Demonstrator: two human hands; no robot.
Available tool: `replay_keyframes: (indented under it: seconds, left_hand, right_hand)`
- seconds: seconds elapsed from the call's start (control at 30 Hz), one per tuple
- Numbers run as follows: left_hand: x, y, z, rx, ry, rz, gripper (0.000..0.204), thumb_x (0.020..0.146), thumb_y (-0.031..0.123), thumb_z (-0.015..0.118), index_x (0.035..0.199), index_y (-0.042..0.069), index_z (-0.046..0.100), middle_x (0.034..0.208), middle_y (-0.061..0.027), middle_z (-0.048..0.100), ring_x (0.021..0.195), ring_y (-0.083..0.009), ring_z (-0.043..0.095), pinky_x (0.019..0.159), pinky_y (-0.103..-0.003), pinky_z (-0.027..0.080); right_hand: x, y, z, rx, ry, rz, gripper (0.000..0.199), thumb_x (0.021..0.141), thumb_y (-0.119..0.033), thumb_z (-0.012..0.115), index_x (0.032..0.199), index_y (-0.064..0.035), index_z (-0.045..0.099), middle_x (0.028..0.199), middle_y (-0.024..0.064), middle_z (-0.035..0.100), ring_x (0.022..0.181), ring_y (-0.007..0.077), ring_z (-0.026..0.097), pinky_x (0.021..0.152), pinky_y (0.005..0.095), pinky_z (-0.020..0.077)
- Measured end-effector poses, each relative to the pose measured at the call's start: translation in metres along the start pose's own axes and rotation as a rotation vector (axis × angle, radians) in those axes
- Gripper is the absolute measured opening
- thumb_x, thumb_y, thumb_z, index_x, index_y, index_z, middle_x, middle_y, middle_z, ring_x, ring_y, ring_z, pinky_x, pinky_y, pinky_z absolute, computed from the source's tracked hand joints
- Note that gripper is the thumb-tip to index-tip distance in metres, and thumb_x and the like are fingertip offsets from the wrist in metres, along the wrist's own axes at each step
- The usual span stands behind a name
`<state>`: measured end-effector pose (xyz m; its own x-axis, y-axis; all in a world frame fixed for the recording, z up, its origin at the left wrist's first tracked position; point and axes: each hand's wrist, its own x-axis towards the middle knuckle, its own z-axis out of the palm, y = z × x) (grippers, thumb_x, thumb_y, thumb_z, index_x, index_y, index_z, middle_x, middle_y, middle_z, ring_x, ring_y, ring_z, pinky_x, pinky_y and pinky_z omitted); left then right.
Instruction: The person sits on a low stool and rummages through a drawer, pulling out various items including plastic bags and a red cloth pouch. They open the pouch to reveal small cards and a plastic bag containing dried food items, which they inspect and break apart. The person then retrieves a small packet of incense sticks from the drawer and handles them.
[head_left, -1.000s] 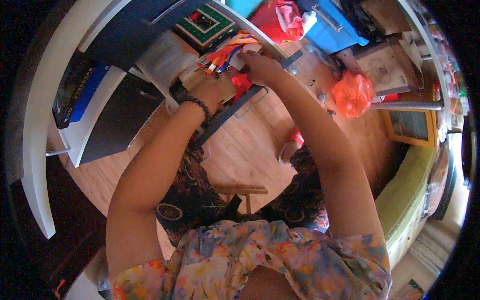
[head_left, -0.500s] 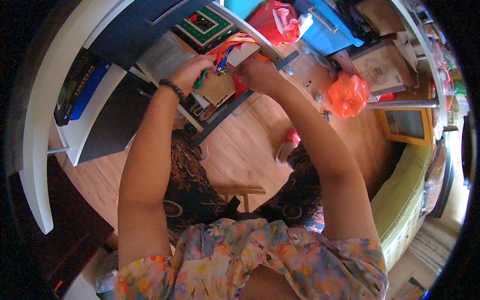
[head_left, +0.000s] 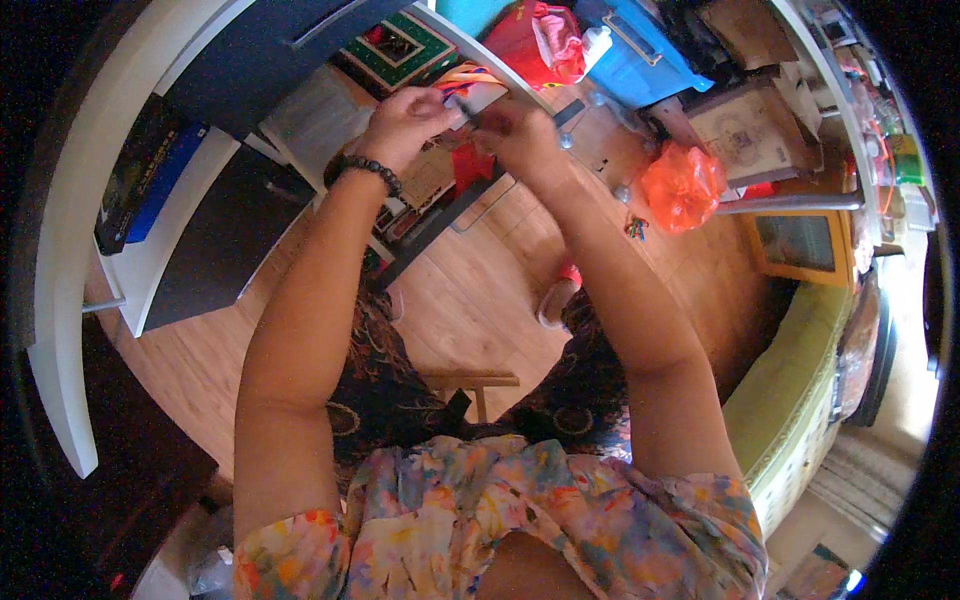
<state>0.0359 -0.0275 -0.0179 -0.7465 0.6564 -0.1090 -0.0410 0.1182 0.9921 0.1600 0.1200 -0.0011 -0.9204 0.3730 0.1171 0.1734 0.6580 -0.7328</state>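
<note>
Both hands are over an open drawer (head_left: 440,230), close together. My left hand (head_left: 408,122), with a dark beaded bracelet (head_left: 370,172) at the wrist, is closed in a pinch. Across from it, my right hand (head_left: 522,140) has curled fingers. A small dark thing (head_left: 466,110), too blurred to name, runs between the fingertips of both hands. Just behind them lies an orange and multicoloured ribbon-like strip (head_left: 470,76). Under my right hand a red piece (head_left: 470,166) rests by a tan cardboard box (head_left: 428,182) in the drawer.
A green patterned box (head_left: 412,55) stands at the drawer's back. To the right are a red bag (head_left: 540,45), a blue bin (head_left: 640,55) and an orange plastic bag (head_left: 682,188) on the floor. Nearby lies a small multicoloured item (head_left: 636,228). A low wooden stool (head_left: 470,380) is between my legs.
My left hand has moved right and turned, and the green and blue strips at it no longer show. My hands are closer together, with a dark thing between them. More of the red piece shows.
</note>
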Motion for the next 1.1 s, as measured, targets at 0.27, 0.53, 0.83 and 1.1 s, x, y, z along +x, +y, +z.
replay_keyframes:
  seconds: [0.27, 0.53, 0.83, 1.1]
  left_hand:
    - [-0.014, 0.0, -0.019, 1.067, -0.14, 0.077, 0.048, 0.071, 0.029, 0.074, 0.11, 0.005, 0.058, 0.115, -0.021, 0.057, 0.109, -0.0347, 0.053, 0.093, -0.043, 0.043]
    - [-0.027, -0.008, -0.031, 1.207, -0.246, -0.257, 0.059, 0.073, 0.038, 0.073, 0.117, 0.005, 0.053, 0.12, -0.0234, 0.055, 0.11, -0.0338, 0.055, 0.095, -0.042, 0.043]
    - [-0.028, -0.067, -0.067, 0.013, -0.089, -0.605, 0.049, 0.081, 0.017, 0.064, 0.121, -0.003, 0.045, 0.116, -0.019, 0.055, 0.107, -0.0309, 0.057, 0.09, -0.04, 0.051]
    - [-0.039, -0.01, -0.048, -0.613, 0.215, -0.51, 0.038, 0.079, -0.011, 0.038, 0.117, -0.002, 0.039, 0.106, -0.0185, 0.056, 0.098, -0.0324, 0.06, 0.083, -0.046, 0.054]
  right_hand:
    - [0.036, 0.011, -0.036, -0.841, -0.144, 0.241, 0.028, 0.075, -0.03, 0.065, 0.096, -0.0111, 0.068, 0.095, 0.0136, 0.067, 0.089, 0.0299, 0.066, 0.077, 0.041, 0.052]
    - [0.064, 0.052, 0.006, -0.997, -0.19, 0.199, 0.032, 0.081, -0.035, 0.061, 0.102, -0.0107, 0.067, 0.102, 0.012, 0.065, 0.096, 0.0293, 0.063, 0.082, 0.042, 0.0499]
    - [0.006, -0.001, 0.044, -0.334, -0.284, -0.305, 0.066, 0.072, -0.035, 0.072, 0.131, -0.0168, 0.048, 0.135, 0.0197, 0.044, 0.12, 0.0364, 0.047, 0.099, 0.0459, 0.0391]
    - [0.021, 0.004, 0.047, -0.378, -0.154, -0.404, 0.041, 0.075, -0.014, 0.064, 0.116, -0.01, 0.059, 0.114, 0.0145, 0.06, 0.103, 0.0356, 0.056, 0.088, 0.0411, 0.0467]
